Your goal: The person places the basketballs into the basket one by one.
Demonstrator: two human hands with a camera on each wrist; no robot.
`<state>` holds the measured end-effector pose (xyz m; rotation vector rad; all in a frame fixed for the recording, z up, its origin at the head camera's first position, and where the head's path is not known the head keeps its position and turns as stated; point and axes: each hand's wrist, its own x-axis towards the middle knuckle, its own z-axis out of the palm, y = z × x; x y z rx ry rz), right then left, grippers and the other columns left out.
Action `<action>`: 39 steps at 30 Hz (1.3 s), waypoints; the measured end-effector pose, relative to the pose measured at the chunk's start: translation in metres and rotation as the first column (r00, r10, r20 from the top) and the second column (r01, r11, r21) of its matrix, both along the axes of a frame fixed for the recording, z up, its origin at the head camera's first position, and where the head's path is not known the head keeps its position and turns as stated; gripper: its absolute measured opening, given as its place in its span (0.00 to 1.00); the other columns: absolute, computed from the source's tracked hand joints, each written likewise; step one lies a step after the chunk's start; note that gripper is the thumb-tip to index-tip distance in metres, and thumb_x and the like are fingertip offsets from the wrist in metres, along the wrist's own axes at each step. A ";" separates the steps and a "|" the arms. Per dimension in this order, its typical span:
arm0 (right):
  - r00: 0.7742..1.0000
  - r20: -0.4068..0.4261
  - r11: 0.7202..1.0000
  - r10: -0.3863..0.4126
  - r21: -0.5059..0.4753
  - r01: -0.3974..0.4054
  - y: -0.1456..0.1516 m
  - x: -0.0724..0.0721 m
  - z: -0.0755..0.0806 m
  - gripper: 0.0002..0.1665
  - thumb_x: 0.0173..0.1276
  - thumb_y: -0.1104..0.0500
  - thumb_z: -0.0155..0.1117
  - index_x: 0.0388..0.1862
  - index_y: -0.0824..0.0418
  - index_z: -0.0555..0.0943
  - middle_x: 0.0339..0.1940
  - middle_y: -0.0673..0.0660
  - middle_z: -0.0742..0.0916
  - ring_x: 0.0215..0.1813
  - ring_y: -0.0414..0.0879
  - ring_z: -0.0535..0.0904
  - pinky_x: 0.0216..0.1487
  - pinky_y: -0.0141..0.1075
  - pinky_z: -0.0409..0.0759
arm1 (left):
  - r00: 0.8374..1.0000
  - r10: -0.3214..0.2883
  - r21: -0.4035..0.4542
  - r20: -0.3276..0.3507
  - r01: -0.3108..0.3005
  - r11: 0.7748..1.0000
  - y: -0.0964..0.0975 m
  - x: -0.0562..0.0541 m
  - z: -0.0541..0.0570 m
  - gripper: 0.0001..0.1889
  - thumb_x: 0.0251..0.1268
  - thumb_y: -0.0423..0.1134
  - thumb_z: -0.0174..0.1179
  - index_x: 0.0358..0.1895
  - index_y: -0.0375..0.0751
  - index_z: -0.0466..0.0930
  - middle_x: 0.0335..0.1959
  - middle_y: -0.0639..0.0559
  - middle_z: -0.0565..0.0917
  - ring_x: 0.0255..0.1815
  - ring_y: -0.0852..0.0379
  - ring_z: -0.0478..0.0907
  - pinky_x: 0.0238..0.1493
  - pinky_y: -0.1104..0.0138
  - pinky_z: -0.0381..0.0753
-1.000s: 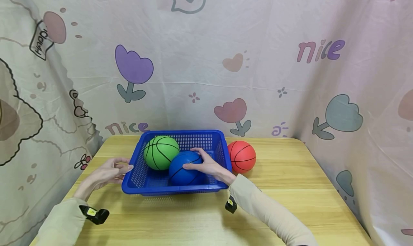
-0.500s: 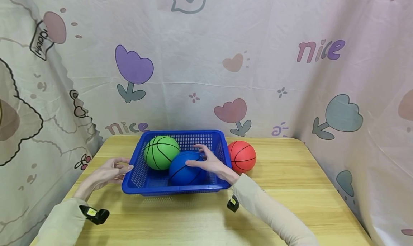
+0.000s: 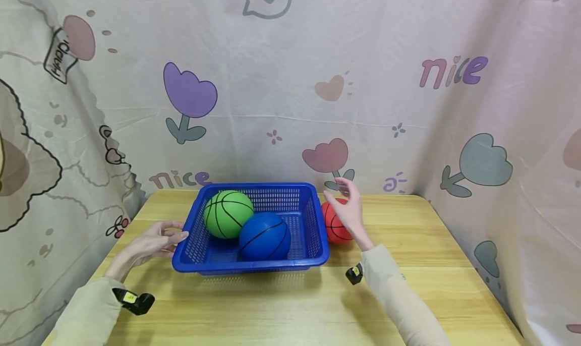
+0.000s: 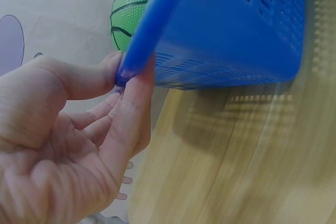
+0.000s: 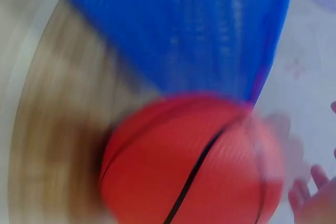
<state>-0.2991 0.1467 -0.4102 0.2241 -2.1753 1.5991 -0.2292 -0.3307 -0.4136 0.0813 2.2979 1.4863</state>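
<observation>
A blue plastic basket [image 3: 254,266] holds a green ball [image 3: 228,214] and a blue ball [image 3: 265,236], both with black basketball lines. My left hand [image 3: 152,242] pinches the basket's left rim between thumb and fingers, as the left wrist view shows close up. On the table, just right of the basket, is a red ball [image 3: 335,229] with the same lines. Above that ball hovers my right hand [image 3: 350,208], thumb and fingers spread, holding nothing. In the right wrist view the fingers [image 5: 318,176] show at the right edge, apart from the blurred red ball.
The wooden table [image 3: 399,270] extends right and in front of the basket. A printed curtain [image 3: 272,83] hangs behind and along both sides. Each sleeve carries a small black wrist camera.
My right hand has let go of the blue ball, come out of the basket and moved right, over the red ball. The left hand keeps its grip on the rim.
</observation>
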 end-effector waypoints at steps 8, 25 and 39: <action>0.945 0.198 0.941 -0.261 0.271 0.204 0.033 -0.005 -0.019 0.46 0.58 0.37 0.73 0.72 0.52 0.69 0.73 0.64 0.67 0.73 0.63 0.59 0.72 0.59 0.59 | 1.000 0.000 0.010 0.003 0.000 1.000 -0.001 0.000 0.000 0.38 0.77 0.44 0.55 0.73 0.20 0.48 0.50 0.42 0.83 0.41 0.56 0.84 0.43 0.63 0.88; 0.886 0.441 0.971 -0.143 0.235 0.039 0.046 -0.007 -0.032 0.49 0.62 0.35 0.68 0.77 0.50 0.63 0.75 0.68 0.62 0.74 0.66 0.58 0.68 0.68 0.70 | 1.000 -0.004 0.008 0.007 0.004 1.000 0.000 -0.001 0.000 0.37 0.78 0.44 0.54 0.74 0.20 0.48 0.50 0.42 0.83 0.41 0.56 0.84 0.43 0.63 0.88; 0.879 0.475 0.983 -0.033 0.172 -0.056 0.048 -0.008 -0.034 0.46 0.66 0.38 0.66 0.77 0.55 0.64 0.72 0.69 0.71 0.69 0.66 0.72 0.66 0.60 0.77 | 1.000 -0.010 0.020 0.006 0.010 1.000 0.000 0.000 0.001 0.37 0.78 0.43 0.54 0.73 0.19 0.48 0.50 0.42 0.83 0.42 0.55 0.85 0.43 0.62 0.88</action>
